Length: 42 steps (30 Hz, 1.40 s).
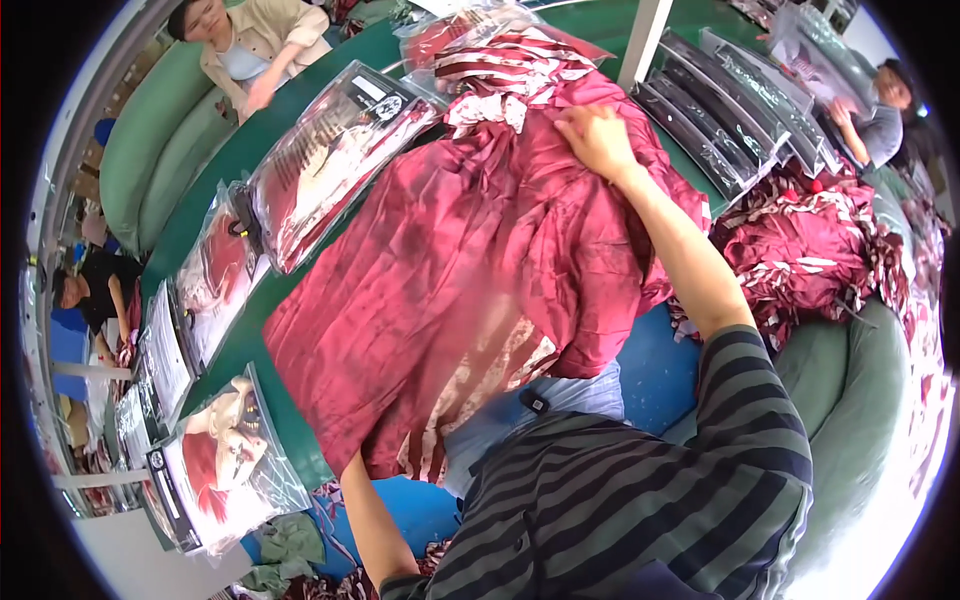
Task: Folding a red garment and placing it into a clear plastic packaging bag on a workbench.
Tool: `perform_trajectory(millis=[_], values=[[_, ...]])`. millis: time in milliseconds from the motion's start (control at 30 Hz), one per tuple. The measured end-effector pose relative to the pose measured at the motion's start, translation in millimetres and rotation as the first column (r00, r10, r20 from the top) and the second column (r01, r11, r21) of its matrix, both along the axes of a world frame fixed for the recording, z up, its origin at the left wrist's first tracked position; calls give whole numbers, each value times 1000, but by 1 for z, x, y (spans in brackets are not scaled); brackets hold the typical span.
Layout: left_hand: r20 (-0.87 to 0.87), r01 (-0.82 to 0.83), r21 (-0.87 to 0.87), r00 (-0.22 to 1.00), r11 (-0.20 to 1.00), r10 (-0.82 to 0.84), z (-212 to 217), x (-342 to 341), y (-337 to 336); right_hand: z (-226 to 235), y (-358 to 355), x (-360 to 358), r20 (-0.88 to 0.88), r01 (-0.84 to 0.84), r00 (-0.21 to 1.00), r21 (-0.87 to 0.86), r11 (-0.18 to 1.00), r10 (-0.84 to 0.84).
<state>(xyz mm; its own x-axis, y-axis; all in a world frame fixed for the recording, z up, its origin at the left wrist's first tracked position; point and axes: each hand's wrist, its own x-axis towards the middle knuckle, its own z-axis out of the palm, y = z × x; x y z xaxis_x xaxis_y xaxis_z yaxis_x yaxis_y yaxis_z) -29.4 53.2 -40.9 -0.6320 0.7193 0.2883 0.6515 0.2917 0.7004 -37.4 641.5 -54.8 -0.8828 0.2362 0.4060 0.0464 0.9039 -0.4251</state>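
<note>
A dark red shiny garment (440,250) with red-and-white striped parts is spread across the green table and hangs over its near edge toward my lap. My right hand (600,143) lies on the upper part of the garment, fingers apart, beside a white patterned ruffle (486,114). The garment's striped upper end (515,65) is bunched at the far side. My left forearm (375,520) reaches up to the garment's lower left edge. Cloth covers my left hand, so its fingers do not show.
Clear bags with printed costume inserts (330,160) line the green table (245,345) on the left. Stacked dark flat packages (715,115) stand far right, behind a pile of red-and-white cloth (795,250). A white post (643,40) rises at the back. Other people work around the table.
</note>
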Motion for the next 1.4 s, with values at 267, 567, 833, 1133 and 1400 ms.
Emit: perform_trajectory(millis=[267, 567, 833, 1133, 1400], values=[[-237, -610, -487, 781, 625, 578, -198, -72, -267, -68, 24, 38, 3, 124, 991, 345, 930, -133], [-208, -628, -677, 663, 384, 719, -163, -72, -295, 2, -71, -61, -140, -421, 901, -49, 906, 412], [-171, -586, -699, 693, 410, 701, -76, -58, -191, -10, -132, -89, -20, -128, 992, -247, 961, 127], [-92, -540, -750, 657, 382, 749, -11, 4, -35, 9, 41, 25, 203, 428, 827, 376, 822, -524], [-104, -514, -620, 803, 593, 586, -113, 73, -72, 31, -67, 8, -42, -203, 977, 142, 969, 211]])
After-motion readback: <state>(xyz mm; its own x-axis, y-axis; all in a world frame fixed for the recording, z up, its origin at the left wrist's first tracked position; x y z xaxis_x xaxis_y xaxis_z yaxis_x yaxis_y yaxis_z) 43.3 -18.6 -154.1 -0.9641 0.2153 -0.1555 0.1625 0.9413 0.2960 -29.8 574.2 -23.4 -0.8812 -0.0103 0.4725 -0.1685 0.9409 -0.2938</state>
